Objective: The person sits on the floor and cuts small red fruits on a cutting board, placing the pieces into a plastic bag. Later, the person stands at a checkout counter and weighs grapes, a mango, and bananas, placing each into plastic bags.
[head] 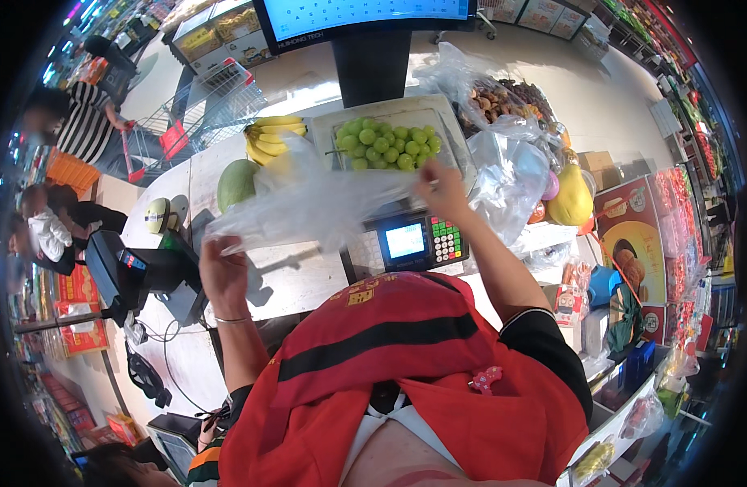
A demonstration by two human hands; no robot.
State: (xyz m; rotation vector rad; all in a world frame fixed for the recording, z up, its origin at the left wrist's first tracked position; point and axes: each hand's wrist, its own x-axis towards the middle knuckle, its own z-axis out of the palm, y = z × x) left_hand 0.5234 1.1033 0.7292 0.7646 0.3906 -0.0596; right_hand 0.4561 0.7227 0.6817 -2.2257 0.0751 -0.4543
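Note:
A clear plastic bag (325, 207), blurred by motion, is stretched between my two hands above the counter. My left hand (224, 271) grips one end of it, and my right hand (443, 190) pinches the other near the edge of the scale's tray (456, 131). On that tray lies a bunch of green grapes (389, 143). A bunch of bananas (273, 139) and a green melon (236, 182) sit left of the tray, partly behind the bag. Under my right forearm is the scale's keypad (446, 237), with its lit display (405, 241) beside it.
A monitor (370, 18) stands behind the scale. Plastic-bagged produce (507, 158) and a yellow pomelo-like fruit (571, 195) crowd the right side. A black device (145, 268) stands at left. Beyond it, a person in stripes (87, 122) holds a shopping cart (185, 122); another person (118, 465) is at lower left.

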